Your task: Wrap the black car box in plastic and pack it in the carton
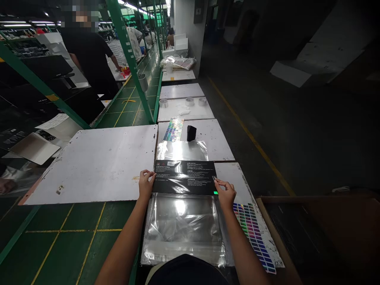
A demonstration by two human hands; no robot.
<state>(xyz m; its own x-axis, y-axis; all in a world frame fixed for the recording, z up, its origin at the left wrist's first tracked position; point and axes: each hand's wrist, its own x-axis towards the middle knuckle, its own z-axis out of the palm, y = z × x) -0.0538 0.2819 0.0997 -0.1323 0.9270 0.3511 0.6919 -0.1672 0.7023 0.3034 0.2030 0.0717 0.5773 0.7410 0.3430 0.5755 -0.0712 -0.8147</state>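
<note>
A black box point(185, 178) with white printing, a barcode label and a small green sticker lies across the table in front of me. Shiny creases over its face look like clear film. My left hand point(146, 183) pinches its left edge, and my right hand point(225, 192) pinches the right edge near the green sticker. Below it, towards my body, is a stack of clear plastic bags point(184, 229). More clear film point(182, 150) shows just beyond the box's far side. Whether the box is inside a bag is hard to make out.
A sheet of shiny coloured stickers point(255, 237) lies by my right forearm; another sticker sheet point(174, 129) and a small black block point(191, 133) lie ahead. Tape rolls point(189, 101) sit farther off. A white board point(101, 162) spans the green conveyor point(71, 241). A cardboard carton point(276, 237) stands right.
</note>
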